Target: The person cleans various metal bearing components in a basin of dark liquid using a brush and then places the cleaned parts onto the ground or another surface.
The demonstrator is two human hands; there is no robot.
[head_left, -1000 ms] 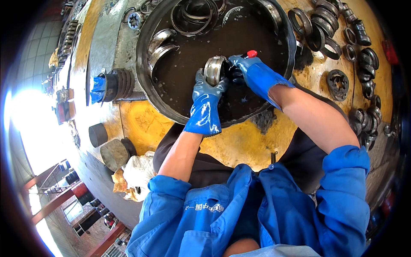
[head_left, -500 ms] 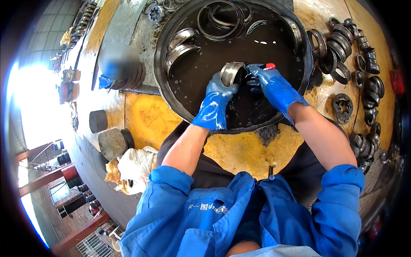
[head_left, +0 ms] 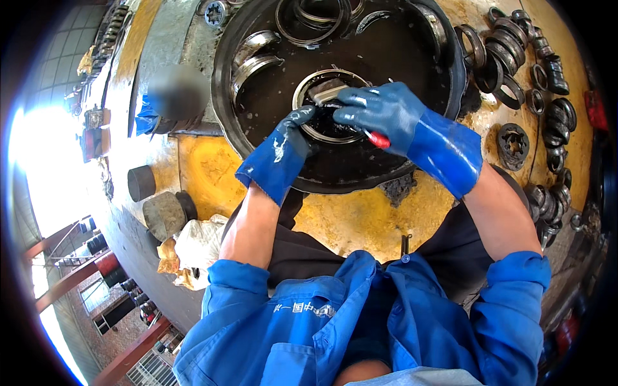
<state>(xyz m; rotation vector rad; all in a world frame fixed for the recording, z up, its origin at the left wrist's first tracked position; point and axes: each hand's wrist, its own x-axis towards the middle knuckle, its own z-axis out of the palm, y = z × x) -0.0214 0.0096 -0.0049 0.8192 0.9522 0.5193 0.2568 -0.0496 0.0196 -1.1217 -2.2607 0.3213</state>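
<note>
Both my hands wear blue rubber gloves and work inside a round black basin of dark oily liquid. My left hand grips the near rim of a large steel bearing ring held at the middle of the basin. My right hand holds a red-handled brush and presses its head against the top of the ring. Several more steel rings lie in the liquid at the back of the basin.
The basin sits on a worn yellow metal bench. Rows of dark bearing rings and races lie along the bench's right side. Short metal cylinders and a crumpled cloth lie at the left. A building and street show far below left.
The ring now appears larger and nearer the basin's middle. My right hand has come over the top of it with the brush, and my left hand has shifted onto its near rim.
</note>
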